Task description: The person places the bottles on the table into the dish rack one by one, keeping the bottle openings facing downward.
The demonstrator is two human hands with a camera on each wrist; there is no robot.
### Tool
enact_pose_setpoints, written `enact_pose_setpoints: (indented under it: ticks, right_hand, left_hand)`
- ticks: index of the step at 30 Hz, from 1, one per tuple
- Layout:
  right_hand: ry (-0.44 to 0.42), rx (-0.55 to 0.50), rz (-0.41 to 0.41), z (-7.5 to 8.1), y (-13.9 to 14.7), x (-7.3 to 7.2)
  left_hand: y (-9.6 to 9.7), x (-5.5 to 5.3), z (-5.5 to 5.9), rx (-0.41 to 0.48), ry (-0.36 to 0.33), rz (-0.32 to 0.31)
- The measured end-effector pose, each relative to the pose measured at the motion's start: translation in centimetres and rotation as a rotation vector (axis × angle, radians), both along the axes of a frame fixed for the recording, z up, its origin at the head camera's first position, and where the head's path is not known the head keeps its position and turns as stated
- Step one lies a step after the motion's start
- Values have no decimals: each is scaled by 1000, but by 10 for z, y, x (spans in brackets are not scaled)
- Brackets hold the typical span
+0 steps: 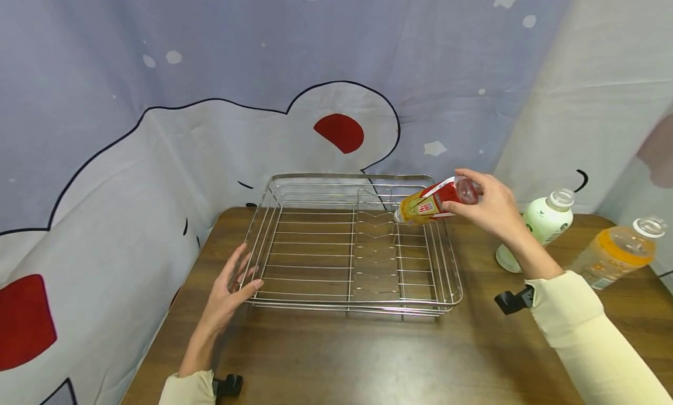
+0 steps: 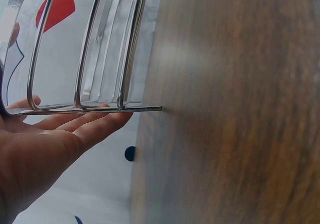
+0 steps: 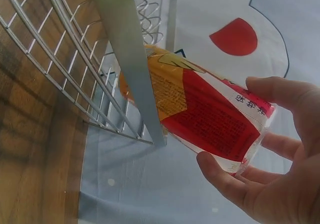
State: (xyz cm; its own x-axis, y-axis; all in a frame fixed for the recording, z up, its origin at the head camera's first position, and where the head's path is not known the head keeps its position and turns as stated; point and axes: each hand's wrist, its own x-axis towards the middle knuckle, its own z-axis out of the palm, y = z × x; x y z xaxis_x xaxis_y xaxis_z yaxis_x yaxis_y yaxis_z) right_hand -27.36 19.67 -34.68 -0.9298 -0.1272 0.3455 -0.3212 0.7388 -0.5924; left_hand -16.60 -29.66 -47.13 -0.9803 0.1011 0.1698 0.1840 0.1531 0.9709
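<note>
My right hand (image 1: 486, 203) holds a clear plastic drink bottle (image 1: 428, 203) with a red and yellow label by its base end. The bottle is tilted, its white neck end pointing left and down over the right part of a metal wire dish rack (image 1: 315, 304). In the right wrist view, thumb and fingers surround the base, and the rack's flat rim (image 3: 125, 49) crosses in front of the bottle. At the rack's front left corner is my left hand (image 1: 223, 297), thumb over the rim and fingers (image 2: 100, 126) along the outside of the wires.
A pale green bottle (image 1: 547, 218) and a clear bottle with an orange band (image 1: 620, 250) stand on the wooden table (image 1: 336, 358) right of the rack. A wire divider (image 1: 374, 238) runs inside the rack. Behind the table hangs a printed curtain (image 1: 231, 142).
</note>
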Motion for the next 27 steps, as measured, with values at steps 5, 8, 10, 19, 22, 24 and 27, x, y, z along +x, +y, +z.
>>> enact_pose_setpoints:
  ticks: [5, 8, 10, 19, 22, 24, 27]
  right_hand:
    - [-13, 65, 43, 1, -9, -6]
    - [-53, 86, 51, -1, -11, -8]
    - [-73, 84, 53, -1, -11, -9]
    - [-195, 60, 107, 2, -7, -18]
    - [-224, 58, 110, 3, -7, -20]
    - [-234, 69, 114, 3, -7, -20]
    - [-233, 77, 127, 2, -6, -19]
  left_hand:
    - [1, -1, 0, 6, 1, -1]
    - [1, -1, 1, 1, 0, 0]
    - [2, -1, 1, -3, 2, 1]
    - [1, 1, 1, 2, -2, 9]
    - [1, 1, 0, 4, -8, 10]
    - [1, 1, 0, 6, -9, 9]
    - [1, 0, 0, 10, -5, 6]
